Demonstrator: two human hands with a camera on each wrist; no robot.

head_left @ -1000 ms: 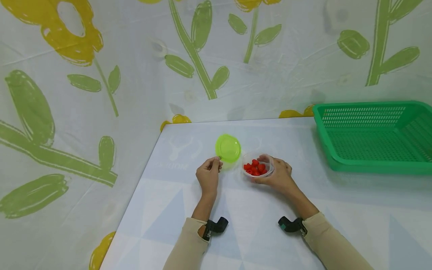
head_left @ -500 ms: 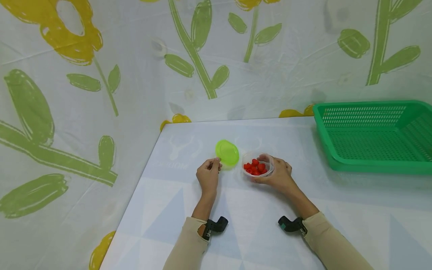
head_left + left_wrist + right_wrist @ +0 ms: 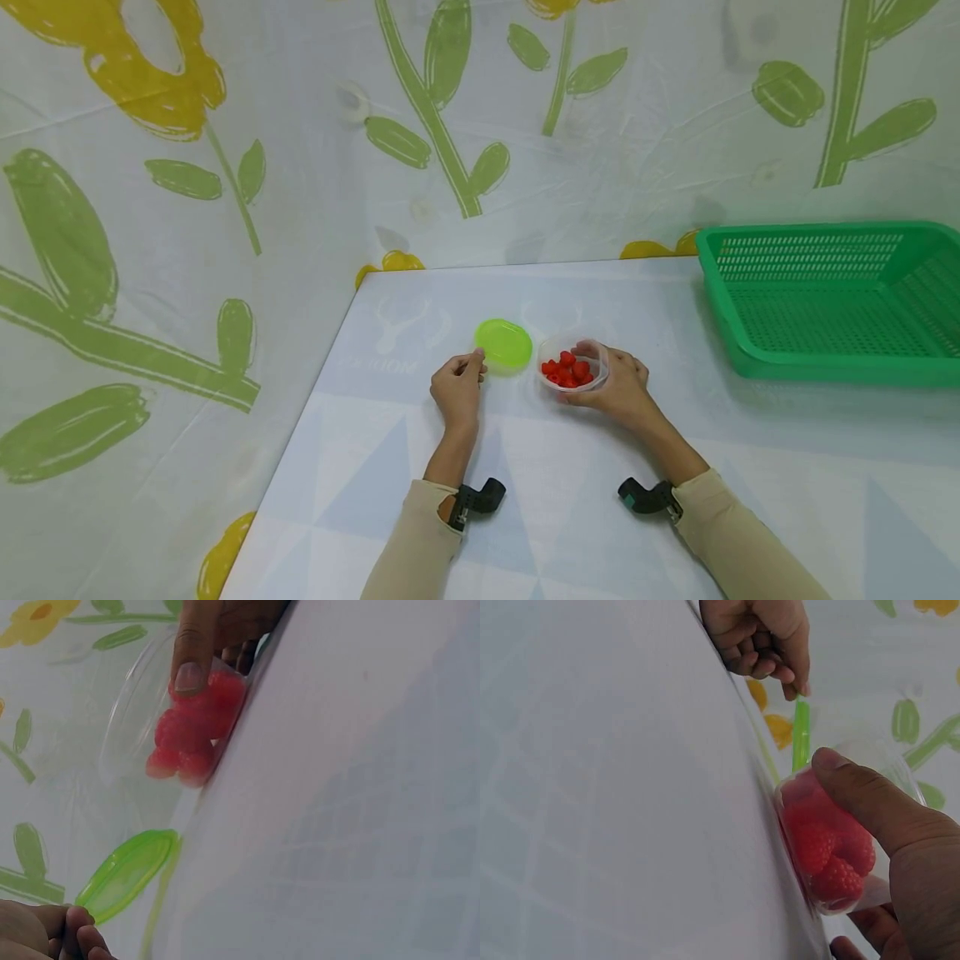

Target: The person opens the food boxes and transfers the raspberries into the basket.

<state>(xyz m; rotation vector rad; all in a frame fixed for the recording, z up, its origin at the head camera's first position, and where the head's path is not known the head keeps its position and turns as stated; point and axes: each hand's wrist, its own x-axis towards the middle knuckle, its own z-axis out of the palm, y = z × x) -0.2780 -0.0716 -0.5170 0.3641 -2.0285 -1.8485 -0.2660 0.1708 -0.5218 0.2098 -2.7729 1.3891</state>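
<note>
My left hand point(image 3: 457, 389) pinches the near-left edge of a bright green round lid point(image 3: 503, 343) between thumb and fingers. The lid is held slightly above the table, apart from its surface, as the right wrist view shows. Just right of it stands a clear plastic container point(image 3: 553, 347) without a cover. Several red raspberries point(image 3: 838, 881) lie inside it. My right hand point(image 3: 622, 390) grips the container from its right side, thumb on the near wall and fingers round the far one. In the left wrist view the right thumb point(image 3: 193, 656) covers part of the raspberries.
A large green plastic basket point(image 3: 825, 367) stands at the right of the white table point(image 3: 570, 517). Behind and to the left hangs a white cloth point(image 3: 300, 167) printed with flowers and leaves. Each forearm wears a black wrist camera point(image 3: 483, 497).
The lid has come down toward the table and turned, with its outline first narrowing and then widening. My left hand has shifted slightly left. The right hand and container stay put.
</note>
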